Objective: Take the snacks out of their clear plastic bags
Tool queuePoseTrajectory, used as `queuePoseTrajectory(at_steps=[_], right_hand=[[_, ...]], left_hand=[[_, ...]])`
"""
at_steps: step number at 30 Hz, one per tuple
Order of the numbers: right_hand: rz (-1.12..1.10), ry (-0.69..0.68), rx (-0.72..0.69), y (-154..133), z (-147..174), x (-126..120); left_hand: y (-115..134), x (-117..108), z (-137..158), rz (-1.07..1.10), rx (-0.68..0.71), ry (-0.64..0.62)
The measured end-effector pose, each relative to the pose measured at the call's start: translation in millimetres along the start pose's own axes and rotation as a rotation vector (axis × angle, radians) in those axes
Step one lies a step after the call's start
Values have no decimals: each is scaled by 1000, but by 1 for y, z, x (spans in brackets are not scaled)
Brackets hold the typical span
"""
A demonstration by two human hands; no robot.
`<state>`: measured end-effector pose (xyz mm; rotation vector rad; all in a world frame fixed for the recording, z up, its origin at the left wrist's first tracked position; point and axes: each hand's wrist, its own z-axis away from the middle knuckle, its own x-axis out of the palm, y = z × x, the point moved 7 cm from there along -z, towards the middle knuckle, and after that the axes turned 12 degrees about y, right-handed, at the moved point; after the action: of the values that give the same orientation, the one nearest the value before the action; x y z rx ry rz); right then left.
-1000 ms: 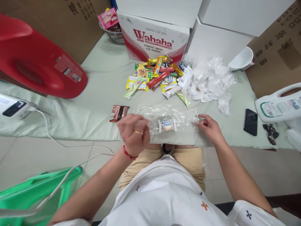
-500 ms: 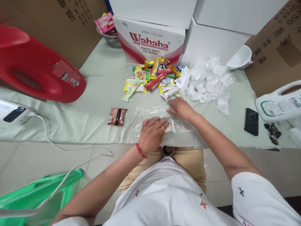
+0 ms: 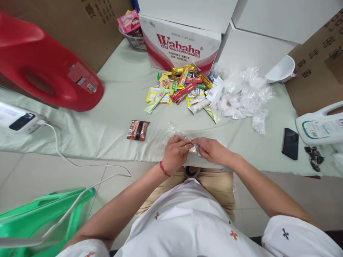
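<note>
At the table's front edge, my left hand (image 3: 176, 151) and my right hand (image 3: 214, 151) come together over a crumpled clear plastic bag (image 3: 171, 131). Both sets of fingers are closed on the bag, and part of it spreads out above my left hand. Between my fingertips shows a bit of a small printed snack packet (image 3: 193, 149), mostly hidden. A brown snack packet with a dark band (image 3: 138, 130) lies on the cloth to the left. Beyond my hands is a pile of wrapped snacks (image 3: 184, 87), with a green-wrapped stick (image 3: 212, 114) at its near side.
Crumpled clear bags (image 3: 241, 94) are heaped right of the snacks, before white boxes (image 3: 182, 43). A large red jug (image 3: 53, 71) and a white device with a cable (image 3: 21, 119) stand left. A phone (image 3: 290, 144), keys (image 3: 314, 158) and a white bottle (image 3: 321, 123) lie right.
My right hand has moved down from near the snack pile to meet my left hand. The bag, spread flat before, is now gathered up between my fingers. The whole view has shifted slightly.
</note>
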<state>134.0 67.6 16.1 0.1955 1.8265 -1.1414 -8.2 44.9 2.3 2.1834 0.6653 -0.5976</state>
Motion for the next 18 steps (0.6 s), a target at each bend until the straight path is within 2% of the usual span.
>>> queuePoseTrajectory(at_steps=[2, 3, 6, 8, 10, 14, 16, 18], right_hand=[[2, 11, -23, 0, 11, 12], [17, 8, -44, 0, 14, 16], [93, -15, -131, -5, 14, 22], [138, -35, -172, -10, 12, 23], [166, -39, -177, -14, 10, 23], [168, -25, -148, -16, 11, 22], [172, -12, -142, -15, 12, 22], [183, 5, -140, -14, 12, 23]], left_hand=[[-12, -15, 4, 74, -85, 132], [-23, -24, 6, 73, -170, 221], [-66, -53, 17, 9, -545, 493], [-85, -59, 20, -15, -734, 544], [-91, -54, 13, -67, -803, 433], [-84, -38, -4, -301, -821, 46], [-79, -31, -8, -288, -840, -137], [-71, -29, -13, -167, -841, -186]])
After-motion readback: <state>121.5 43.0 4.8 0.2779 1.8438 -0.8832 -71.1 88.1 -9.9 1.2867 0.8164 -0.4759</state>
